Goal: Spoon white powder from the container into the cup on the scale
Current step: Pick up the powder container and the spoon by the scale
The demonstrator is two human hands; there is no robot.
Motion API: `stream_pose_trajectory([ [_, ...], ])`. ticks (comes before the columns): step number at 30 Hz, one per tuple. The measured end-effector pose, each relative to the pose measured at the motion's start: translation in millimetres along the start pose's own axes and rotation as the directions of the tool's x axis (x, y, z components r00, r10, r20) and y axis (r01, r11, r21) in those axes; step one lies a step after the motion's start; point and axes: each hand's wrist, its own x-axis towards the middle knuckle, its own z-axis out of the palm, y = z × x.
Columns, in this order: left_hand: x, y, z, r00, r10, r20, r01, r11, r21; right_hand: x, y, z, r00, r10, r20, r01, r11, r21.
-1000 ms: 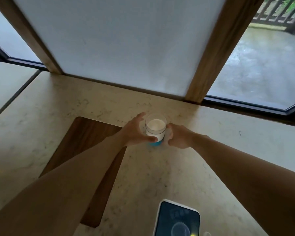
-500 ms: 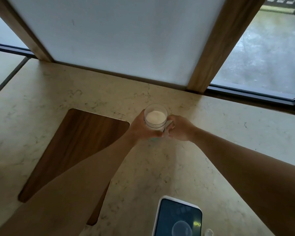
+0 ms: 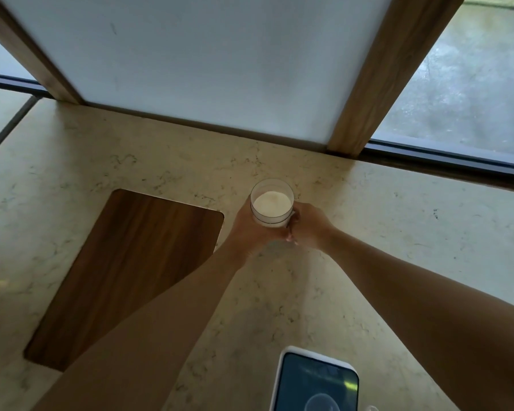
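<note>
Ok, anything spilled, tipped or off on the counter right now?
Nothing stands out. The container is upright with its powder level inside, gripped by the left hand and right hand. No powder shows on the counter. The scale lies flat at the bottom edge, partly cut off.

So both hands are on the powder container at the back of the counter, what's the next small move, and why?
Probably draw the container back toward the scale at the near edge. It is open, with white powder showing, and the left hand and right hand both grip it, but it sits far from the scale. No spoon is in view yet.
</note>
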Motion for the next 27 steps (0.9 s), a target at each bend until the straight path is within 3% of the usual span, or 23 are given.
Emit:
stream_pose_trajectory([
  [15,-18.3,10.3,2.4,0.998,0.033,0.046,-0.030,0.997,-0.064,-9.2,15.1,0.9,1.000,-0.004,0.027,0.000,0.989,0.148],
  [19,-25.0,13.0,-1.9,1.000,0.008,0.028,-0.007,1.000,-0.010,-23.1,23.3,-5.8,1.000,0.016,0.018,-0.017,0.997,0.070],
  [27,-51.5,31.3,-12.2,0.993,0.002,0.121,-0.017,0.993,0.116,-56.6,28.2,-14.3,0.988,0.124,-0.090,-0.112,0.986,0.126],
])
